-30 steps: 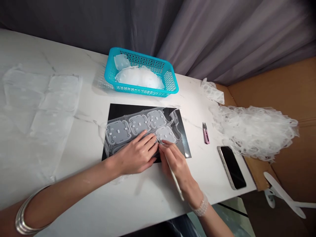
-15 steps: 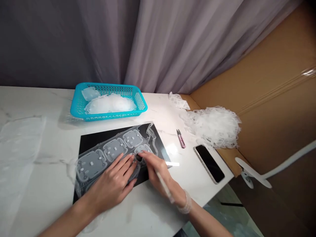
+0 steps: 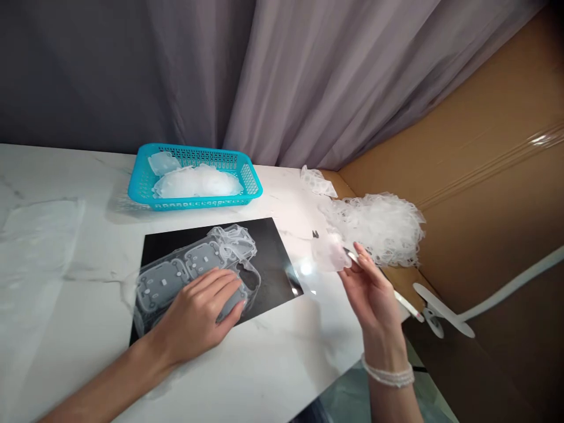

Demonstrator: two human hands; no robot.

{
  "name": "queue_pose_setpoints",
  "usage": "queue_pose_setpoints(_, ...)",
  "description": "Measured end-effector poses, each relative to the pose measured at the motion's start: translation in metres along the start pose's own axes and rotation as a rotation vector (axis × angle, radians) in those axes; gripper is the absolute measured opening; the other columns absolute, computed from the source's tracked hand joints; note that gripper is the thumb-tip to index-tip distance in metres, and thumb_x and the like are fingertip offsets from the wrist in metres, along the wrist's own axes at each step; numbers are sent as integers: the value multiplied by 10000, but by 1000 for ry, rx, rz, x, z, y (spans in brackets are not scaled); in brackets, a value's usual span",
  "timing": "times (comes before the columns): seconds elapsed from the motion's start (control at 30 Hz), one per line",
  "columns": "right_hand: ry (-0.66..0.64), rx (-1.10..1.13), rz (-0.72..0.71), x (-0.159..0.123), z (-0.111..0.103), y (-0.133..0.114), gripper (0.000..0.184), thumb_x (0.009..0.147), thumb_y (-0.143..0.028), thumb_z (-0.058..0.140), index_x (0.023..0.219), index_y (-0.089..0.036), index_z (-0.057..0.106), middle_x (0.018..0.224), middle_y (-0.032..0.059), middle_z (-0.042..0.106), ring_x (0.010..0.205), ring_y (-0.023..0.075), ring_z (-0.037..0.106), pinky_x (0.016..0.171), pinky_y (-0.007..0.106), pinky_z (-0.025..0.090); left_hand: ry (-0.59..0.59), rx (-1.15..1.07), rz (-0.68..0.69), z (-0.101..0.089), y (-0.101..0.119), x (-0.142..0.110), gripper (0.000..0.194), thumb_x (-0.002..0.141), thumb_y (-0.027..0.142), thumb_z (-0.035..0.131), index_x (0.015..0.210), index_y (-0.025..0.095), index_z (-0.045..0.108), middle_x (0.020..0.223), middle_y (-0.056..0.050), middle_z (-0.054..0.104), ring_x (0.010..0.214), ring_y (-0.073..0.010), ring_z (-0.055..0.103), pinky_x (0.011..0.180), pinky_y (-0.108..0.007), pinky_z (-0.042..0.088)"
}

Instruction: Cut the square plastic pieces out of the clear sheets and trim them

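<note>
My left hand (image 3: 207, 305) lies with fingers stretched out on a clear plastic sheet (image 3: 163, 282) of rounded-square pieces with small holes and studs. The sheet rests on a black mat (image 3: 277, 270), its far right part folded back and crumpled. My right hand (image 3: 370, 288) is raised off the mat to the right. Its fingers pinch a thin translucent piece (image 3: 328, 254). The same hand carries a white pen-like tool (image 3: 408, 305) with a dark tip, passing behind the palm. Behind the translucent piece, only the blade tips of small thread snips (image 3: 315, 234) show plainly.
A blue basket (image 3: 194, 204) of translucent pieces stands at the back. White plastic scraps (image 3: 383, 229) are heaped at the right, beside a cardboard panel (image 3: 476, 158). A clear sheet (image 3: 39, 252) lies at the left, and a white lever-like part (image 3: 445, 311) juts in at the right.
My right hand has moved right from the mat, now holding a translucent piece as well as the tool. The sheet's far right part has folded back leftward. My left hand has stayed.
</note>
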State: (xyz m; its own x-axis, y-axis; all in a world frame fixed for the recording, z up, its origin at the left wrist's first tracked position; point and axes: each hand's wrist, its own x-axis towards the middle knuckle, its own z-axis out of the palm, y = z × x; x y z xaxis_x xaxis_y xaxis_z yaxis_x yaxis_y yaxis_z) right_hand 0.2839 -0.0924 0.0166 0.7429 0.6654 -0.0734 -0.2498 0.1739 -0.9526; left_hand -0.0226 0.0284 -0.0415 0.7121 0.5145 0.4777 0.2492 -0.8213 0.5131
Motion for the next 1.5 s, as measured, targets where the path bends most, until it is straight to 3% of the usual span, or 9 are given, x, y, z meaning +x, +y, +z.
queue_pose_setpoints(0.07,-67,68,74,-22,32,9,214,875,-270,657,1075,-234,724,977,44,783,1093,231,707,1031,460,532,-17,-293,-239,-11,14,6,278,952,327,531,1114,195,715,1121,-105,743,1103,-285,680,968,-453,559)
queue_pose_setpoints(0.17,-179,38,76,-56,73,23,206,887,-312,656,1065,-248,737,1051,67,779,1090,267,708,1005,496,535,-102,-974,-579,-25,36,14,481,983,464,452,1406,252,537,1409,-102,597,1266,-288,596,1012,-455,542)
queue_pose_setpoints(0.27,-448,-134,92,-87,96,31,322,926,-426,609,1180,-258,716,1197,101,736,1169,293,666,1039,489,503,-89,-1563,-792,-33,48,21,674,985,592,302,1541,214,336,1490,-125,511,1353,-300,512,1116,-508,442)
queue_pose_setpoints(0.37,-647,-151,143,-102,105,27,574,973,-632,358,1227,-251,705,1182,115,741,1190,325,650,1061,541,462,-30,-1812,-943,-36,46,25,767,967,645,213,1508,128,381,1372,-160,617,1334,-305,531,1159,-516,383)
queue_pose_setpoints(0.43,-549,-100,121,-99,105,19,727,964,-691,209,1135,-233,747,1029,118,783,1090,339,699,1041,573,455,-6,-1906,-971,-37,41,26,773,964,646,204,1476,108,421,1367,-161,620,1338,-302,527,1164,-509,377)
queue_pose_setpoints(0.57,-281,-115,53,-80,96,8,747,963,-675,213,975,-189,780,801,121,787,845,331,753,999,569,459,19,-1990,-967,-39,35,25,759,959,644,219,1468,117,416,1459,-157,535,1327,-321,536,1157,-530,377)
queue_pose_setpoints(0.7,-215,-133,60,-71,89,10,736,954,-685,244,947,-176,776,729,117,773,752,323,751,930,545,497,5,-1978,-958,-41,34,26,761,952,647,211,1481,130,387,1524,-153,455,1299,-343,558,1150,-545,376)
queue_pose_setpoints(1.07,-393,33,310,-63,89,25,663,951,-680,277,1009,-197,728,1015,141,778,1003,326,735,984,540,507,-74,-1967,-944,-37,30,23,746,939,659,244,1453,159,453,1528,-135,453,1313,-379,535,1136,-598,350)
queue_pose_setpoints(1.5,-468,-18,385,-64,94,30,638,947,-698,267,1062,-233,688,994,113,784,991,289,732,974,511,516,-135,-1846,-956,-35,29,24,805,927,672,179,1520,149,333,1521,-167,457,1320,-380,529,1083,-603,406)
